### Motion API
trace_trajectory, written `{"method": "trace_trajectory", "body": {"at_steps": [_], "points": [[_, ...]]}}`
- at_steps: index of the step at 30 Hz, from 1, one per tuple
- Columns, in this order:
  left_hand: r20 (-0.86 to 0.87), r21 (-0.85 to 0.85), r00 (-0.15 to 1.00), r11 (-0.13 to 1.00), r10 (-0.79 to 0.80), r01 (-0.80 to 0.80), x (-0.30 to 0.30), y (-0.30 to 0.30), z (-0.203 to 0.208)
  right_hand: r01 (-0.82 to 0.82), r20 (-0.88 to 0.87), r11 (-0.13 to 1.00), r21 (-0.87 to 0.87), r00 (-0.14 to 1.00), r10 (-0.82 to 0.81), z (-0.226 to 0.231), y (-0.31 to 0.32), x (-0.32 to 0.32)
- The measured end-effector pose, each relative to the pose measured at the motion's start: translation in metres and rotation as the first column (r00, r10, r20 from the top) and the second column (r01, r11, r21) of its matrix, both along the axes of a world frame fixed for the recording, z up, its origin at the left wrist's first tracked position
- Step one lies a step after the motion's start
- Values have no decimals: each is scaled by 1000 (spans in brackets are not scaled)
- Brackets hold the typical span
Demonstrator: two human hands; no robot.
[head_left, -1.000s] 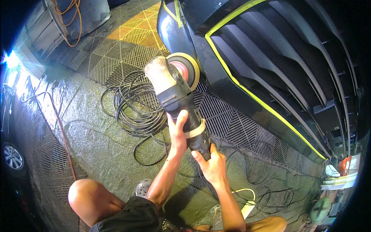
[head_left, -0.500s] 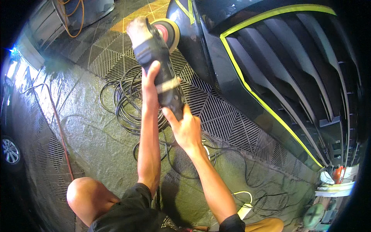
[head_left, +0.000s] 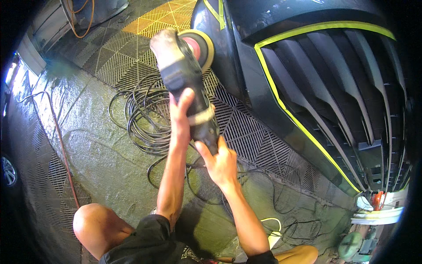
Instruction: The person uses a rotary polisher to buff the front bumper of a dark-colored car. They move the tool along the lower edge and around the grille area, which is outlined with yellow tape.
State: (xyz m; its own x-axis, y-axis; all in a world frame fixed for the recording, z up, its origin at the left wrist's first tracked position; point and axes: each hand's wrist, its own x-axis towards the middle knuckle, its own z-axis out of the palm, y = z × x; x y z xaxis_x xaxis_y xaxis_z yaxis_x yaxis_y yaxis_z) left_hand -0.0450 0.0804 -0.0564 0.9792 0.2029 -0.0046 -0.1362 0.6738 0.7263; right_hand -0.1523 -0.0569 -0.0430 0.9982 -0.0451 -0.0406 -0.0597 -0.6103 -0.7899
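Observation:
Both of my hands hold a black car polisher (head_left: 182,75) with a pale band round its body. My left hand (head_left: 180,110) wraps the middle of the body, thumb on top. Lower down, my right hand (head_left: 220,163) grips the rear handle end. The round pad (head_left: 206,50), with a red backing and yellowish rim, faces the dark car bumper (head_left: 237,66); whether it touches the surface I cannot tell. Yellow-green masking tape (head_left: 299,127) edges the black slatted grille (head_left: 325,83).
A coil of black cable (head_left: 145,114) lies on the floor left of my arms. Loose cord runs to a yellowish power strip (head_left: 274,239). Black grid tiles (head_left: 263,136) and a yellow tile patch (head_left: 160,20) cover part of the floor. A reddish hose (head_left: 61,141) lies at left.
The polisher and both hands have shifted down and slightly right in the view. The view itself has also moved a little. My grip stays the same.

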Motion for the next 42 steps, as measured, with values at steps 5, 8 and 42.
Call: {"method": "trace_trajectory", "body": {"at_steps": [5, 8, 42], "points": [[-102, -38, 994, 999, -38, 34, -80, -58, -6, 46, -53, 997, 65, 998, -42, 7, -51, -76], [-146, -40, 988, 998, -55, 49, -101, -74, -8, 61, -53, 997, 57, 997, -58, 7, -61, -98], [-71, 54, 997, 998, 30, -26, -116, -101, 2, 84, -183, 996, 5, 980, -82, 8, -99, -114]]}}
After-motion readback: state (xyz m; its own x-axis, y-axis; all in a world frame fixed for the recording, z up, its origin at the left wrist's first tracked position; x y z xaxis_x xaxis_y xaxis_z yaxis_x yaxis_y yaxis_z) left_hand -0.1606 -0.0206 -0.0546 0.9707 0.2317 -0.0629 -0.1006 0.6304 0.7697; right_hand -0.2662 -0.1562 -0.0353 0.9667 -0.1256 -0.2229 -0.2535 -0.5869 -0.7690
